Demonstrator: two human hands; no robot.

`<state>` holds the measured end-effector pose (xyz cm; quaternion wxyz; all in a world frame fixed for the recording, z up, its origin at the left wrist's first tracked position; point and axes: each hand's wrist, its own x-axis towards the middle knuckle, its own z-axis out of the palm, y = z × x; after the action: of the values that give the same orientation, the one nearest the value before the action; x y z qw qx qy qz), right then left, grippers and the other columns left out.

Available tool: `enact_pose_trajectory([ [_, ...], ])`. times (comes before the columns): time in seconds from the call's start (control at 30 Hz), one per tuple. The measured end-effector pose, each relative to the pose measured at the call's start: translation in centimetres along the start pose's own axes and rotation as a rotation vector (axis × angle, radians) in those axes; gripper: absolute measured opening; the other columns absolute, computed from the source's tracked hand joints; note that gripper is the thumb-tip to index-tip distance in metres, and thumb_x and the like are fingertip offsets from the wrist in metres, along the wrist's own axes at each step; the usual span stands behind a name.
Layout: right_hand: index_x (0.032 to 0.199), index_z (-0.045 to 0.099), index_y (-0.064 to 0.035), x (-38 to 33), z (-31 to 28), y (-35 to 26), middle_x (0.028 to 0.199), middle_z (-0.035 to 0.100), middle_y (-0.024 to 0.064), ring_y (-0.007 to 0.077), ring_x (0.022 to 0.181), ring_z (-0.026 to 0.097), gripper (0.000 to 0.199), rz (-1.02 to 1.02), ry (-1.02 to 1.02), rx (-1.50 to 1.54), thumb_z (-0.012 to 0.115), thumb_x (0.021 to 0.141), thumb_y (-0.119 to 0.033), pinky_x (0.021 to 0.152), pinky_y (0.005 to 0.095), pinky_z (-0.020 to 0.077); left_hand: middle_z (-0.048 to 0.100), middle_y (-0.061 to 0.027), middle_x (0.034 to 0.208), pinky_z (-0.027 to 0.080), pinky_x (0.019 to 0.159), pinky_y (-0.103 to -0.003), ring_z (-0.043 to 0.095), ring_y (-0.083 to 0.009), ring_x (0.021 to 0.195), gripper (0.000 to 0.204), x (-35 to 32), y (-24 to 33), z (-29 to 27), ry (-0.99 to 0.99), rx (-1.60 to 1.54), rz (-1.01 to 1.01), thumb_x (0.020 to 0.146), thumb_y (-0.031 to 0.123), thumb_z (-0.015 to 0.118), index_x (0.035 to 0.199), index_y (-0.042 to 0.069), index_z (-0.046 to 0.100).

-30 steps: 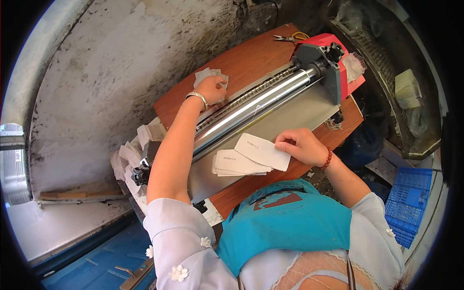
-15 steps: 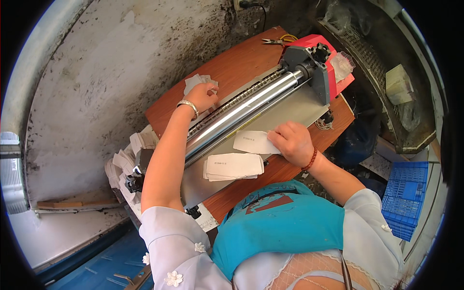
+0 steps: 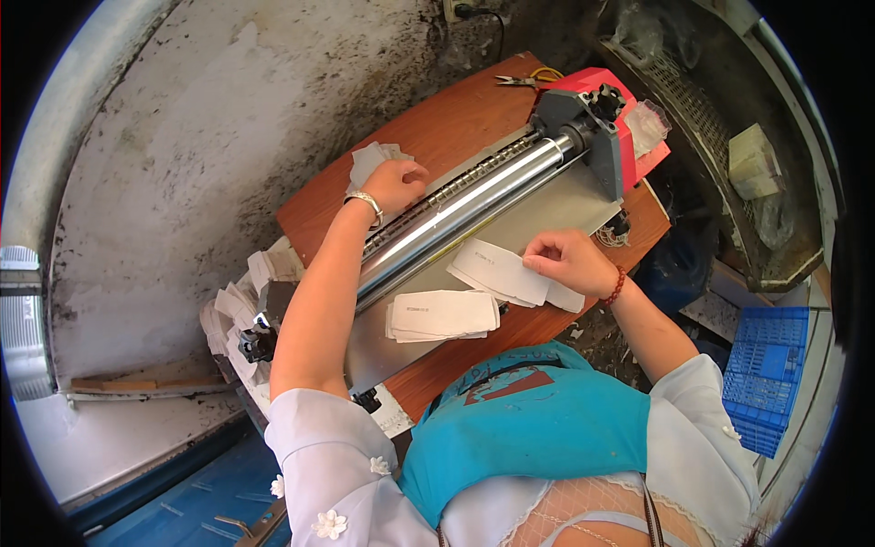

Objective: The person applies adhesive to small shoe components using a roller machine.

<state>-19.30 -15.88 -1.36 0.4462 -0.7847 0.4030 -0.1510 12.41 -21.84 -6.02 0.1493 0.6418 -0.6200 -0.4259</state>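
Since the earlier frame we see the right hand (image 3: 567, 261) has slid its white paper piece (image 3: 499, 272) closer to the roller machine (image 3: 474, 202), while the left hand (image 3: 397, 182) stays reaching over the rollers. Our right hand presses down on the near end of that piece, fingers curled together on top of it; the sheet lies flat on the machine's grey feed tray (image 3: 556, 205), its rounded end pointing toward the rollers. Our left hand is closed on a bunch of white papers (image 3: 366, 161) on the far side of the machine, fingers bent around them.

Just in front of the machine, on the tray's near edge, lies a neat stack of white pieces (image 3: 443, 314) with a small dark printed line on the top one. At the machine's left end sits a loose heap of white paper scraps (image 3: 239, 305). Beyond the machine's red end, a pale boxy package (image 3: 753, 161) rests on a metal grate. Each piece looks thin, plain white and envelope-shaped.
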Motion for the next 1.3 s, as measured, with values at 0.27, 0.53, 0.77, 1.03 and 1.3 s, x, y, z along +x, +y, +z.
enact_pose_trajectory([
  [0.27,0.080,0.063,-0.0004,2.3,-2.2,2.4,0.073,0.062,-0.0010,0.0028,0.063,0.055,0.011,0.363,-0.107,0.469,0.064,0.084,-0.010,0.055,0.0185,0.0443,0.065,-0.0080,0.099,0.049,0.079,-0.028,0.060,-0.0144,0.084,0.033,0.6,1.6,1.2,-0.075,-0.029,0.111,0.083,0.019,0.058,0.112,0.003,0.063],
  [0.53,0.086,0.062,0.0001,1.2,0.3,-0.2,0.068,0.059,0.0054,0.0136,0.057,0.057,0.017,-0.127,0.351,-0.093,0.067,0.079,-0.015,0.052,0.0262,0.0455,0.066,-0.0065,0.089,0.049,0.076,-0.028,0.059,-0.0138,0.082,0.019,1.5,2.4,1.8,-0.119,0.033,0.105,0.082,0.017,0.064,0.093,0.002,0.065],
  [0.77,0.107,0.057,-0.0084,-2.2,2.4,-1.2,0.103,0.054,0.0084,0.0267,0.092,0.052,0.049,-0.443,0.142,-0.449,0.077,0.065,-0.025,0.079,0.0384,0.0401,0.064,-0.0050,0.081,0.051,0.062,-0.029,0.059,-0.0121,0.068,0.009,2.9,0.0,-1.7,0.272,-0.205,-0.015,0.079,0.006,0.062,0.087,0.002,0.063],
  [1.03,0.102,0.061,-0.0091,-2.2,3.2,0.3,0.100,0.054,0.0051,0.0214,0.089,0.053,0.038,-0.616,0.187,-0.578,0.072,0.066,-0.016,0.076,0.0370,0.0407,0.066,-0.0094,0.095,0.050,0.076,-0.035,0.063,-0.0254,0.086,0.017,2.3,-3.4,-3.7,0.639,0.334,-0.163,0.076,0.013,0.062,0.092,0.009,0.066],
  [1.3,0.096,0.062,-0.0064,-2.0,2.7,0.6,0.093,0.056,0.0046,0.0201,0.083,0.055,0.032,-0.668,0.268,-0.610,0.069,0.064,-0.009,0.070,0.0334,0.0427,0.066,-0.0122,0.103,0.048,0.085,-0.035,0.062,-0.0258,0.099,0.023,3.8,-7.2,-1.6,-0.160,0.305,-0.308,0.079,0.015,0.063,0.100,0.007,0.067],
])
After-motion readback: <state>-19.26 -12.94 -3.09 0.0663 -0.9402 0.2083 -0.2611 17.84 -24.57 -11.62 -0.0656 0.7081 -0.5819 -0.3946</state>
